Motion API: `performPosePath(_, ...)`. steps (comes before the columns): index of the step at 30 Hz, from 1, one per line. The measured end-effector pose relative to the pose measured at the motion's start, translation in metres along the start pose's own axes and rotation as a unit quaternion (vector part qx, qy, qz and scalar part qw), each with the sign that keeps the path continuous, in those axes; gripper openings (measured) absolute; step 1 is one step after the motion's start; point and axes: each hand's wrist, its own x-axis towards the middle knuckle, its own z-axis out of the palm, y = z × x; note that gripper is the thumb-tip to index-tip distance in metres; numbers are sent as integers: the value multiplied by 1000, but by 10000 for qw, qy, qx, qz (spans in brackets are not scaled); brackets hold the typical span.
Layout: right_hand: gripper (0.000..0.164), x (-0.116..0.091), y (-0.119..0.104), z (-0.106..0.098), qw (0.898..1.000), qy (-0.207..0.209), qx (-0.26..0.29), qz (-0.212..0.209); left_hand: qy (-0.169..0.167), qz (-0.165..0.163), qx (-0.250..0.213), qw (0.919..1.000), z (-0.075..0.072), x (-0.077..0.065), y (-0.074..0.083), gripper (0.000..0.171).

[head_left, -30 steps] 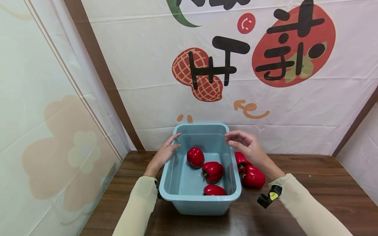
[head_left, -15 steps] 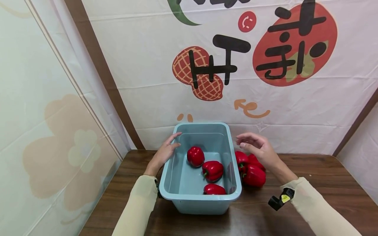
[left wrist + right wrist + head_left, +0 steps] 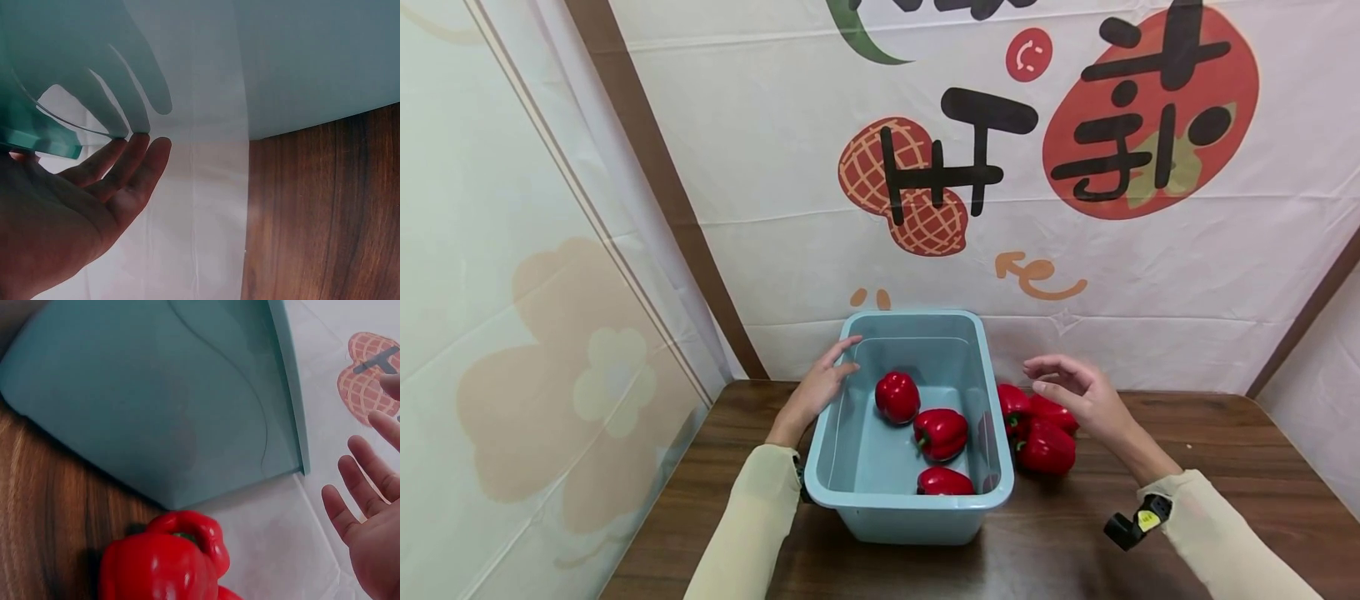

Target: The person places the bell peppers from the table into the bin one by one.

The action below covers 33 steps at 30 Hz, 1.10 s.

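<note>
A light blue plastic basin (image 3: 912,525) stands on the table and holds three red bell peppers, one near the back (image 3: 897,397), one in the middle (image 3: 940,435) and one partly hidden by the front rim (image 3: 944,481). My left hand (image 3: 817,392) rests at its left rim, index finger and thumb reaching over the edge. In the left wrist view, the other fingers (image 3: 134,178) lie fairly straight against the outer wall. To the basin's right, my right hand (image 3: 1086,396) hovers with loosely bent fingers, holding nothing. Below it more red bell peppers (image 3: 1047,446) lie clustered beside the basin.
The brown wooden table (image 3: 1157,492) extends to the right and in front of the basin. Behind it hangs a white printed cloth (image 3: 760,250), close to the basin's back edge. Another pale cloth (image 3: 550,375) closes off the left side.
My right hand has moved right, away from the basin's right rim to above the peppers outside, uncovering more of them. The left hand and the basin stay in place.
</note>
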Motion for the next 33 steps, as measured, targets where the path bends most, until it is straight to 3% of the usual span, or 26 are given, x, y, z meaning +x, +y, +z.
performPosePath(8, 35, -12, 15, -5, 9999, -173, -10, 2, 11, -9, 0, 10000, 0, 0, 0, 53)
performPosePath(27, 49, -33, 54, -6, 9915, -329, -261, 1231, 191, -70, 76, 9998, 2, -1, -1, 52)
performPosePath(33, 52, -36, 62, -6, 9901, -373, -374, 1304, 140, -35, 114, 9998, 2, -2, 1, 51)
